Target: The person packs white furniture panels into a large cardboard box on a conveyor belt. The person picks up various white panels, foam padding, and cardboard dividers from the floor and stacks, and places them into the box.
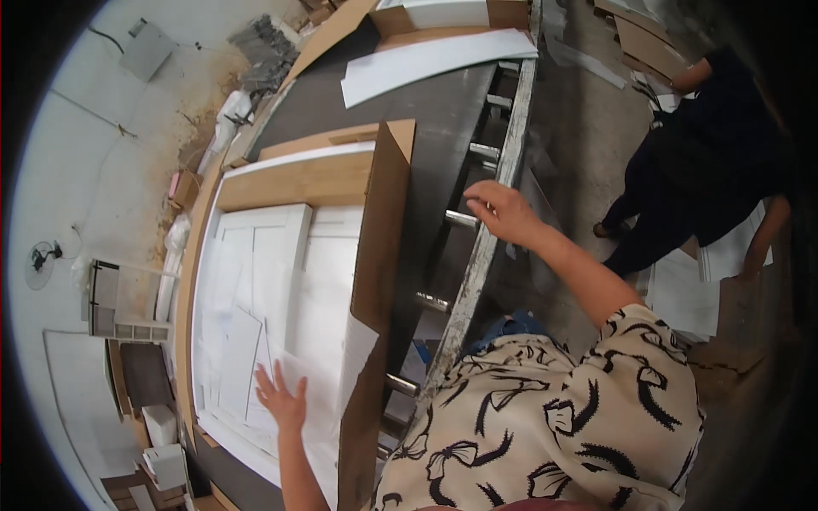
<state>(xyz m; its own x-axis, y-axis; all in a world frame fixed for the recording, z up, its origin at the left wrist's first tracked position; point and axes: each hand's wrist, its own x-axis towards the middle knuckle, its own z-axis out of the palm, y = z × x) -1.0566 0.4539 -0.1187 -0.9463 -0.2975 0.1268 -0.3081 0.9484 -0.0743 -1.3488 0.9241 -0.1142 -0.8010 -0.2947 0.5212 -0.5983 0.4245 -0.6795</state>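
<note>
Under left hand (283, 400), carton (290, 315) lengthwise away.

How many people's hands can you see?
2. The left hand lies flat on white sheets in the open cardboard box; the right hand rests on the metal rail. The co-worker's hands are hidden.

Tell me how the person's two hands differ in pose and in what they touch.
The left hand lies flat with fingers spread on white paper sheets inside the open cardboard box; the right hand is curled over the metal side rail of the roller conveyor. The left hand sits near the body, while the right hand reaches out on an extended arm. Both are bare, and neither lifts anything.
</note>
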